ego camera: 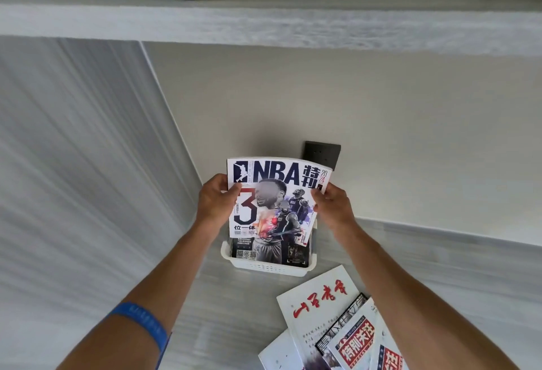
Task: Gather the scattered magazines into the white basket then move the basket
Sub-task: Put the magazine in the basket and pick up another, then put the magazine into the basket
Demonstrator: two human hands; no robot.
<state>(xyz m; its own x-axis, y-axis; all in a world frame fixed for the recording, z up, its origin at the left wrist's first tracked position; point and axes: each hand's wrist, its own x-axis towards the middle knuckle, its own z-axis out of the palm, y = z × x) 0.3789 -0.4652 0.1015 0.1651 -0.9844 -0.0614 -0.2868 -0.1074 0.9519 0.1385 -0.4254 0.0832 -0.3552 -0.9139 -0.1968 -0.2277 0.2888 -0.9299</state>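
Note:
An NBA magazine [272,202] stands upright, its lower end inside the white basket [268,267] on the floor by the wall. My left hand [215,198] grips its upper left edge, thumb on the cover. My right hand [331,204] grips its upper right edge. The basket's near wall has small holes; I cannot tell whether anything else is inside it. Several more magazines [331,322] lie scattered and overlapping on the floor, near and to the right of the basket.
A dark wall socket plate [322,154] sits on the beige wall just behind the magazine. Grey wood-look floor [228,311] spreads in front of the basket. A pale curtain or panel [73,164] fills the left side. A window ledge [264,23] runs overhead.

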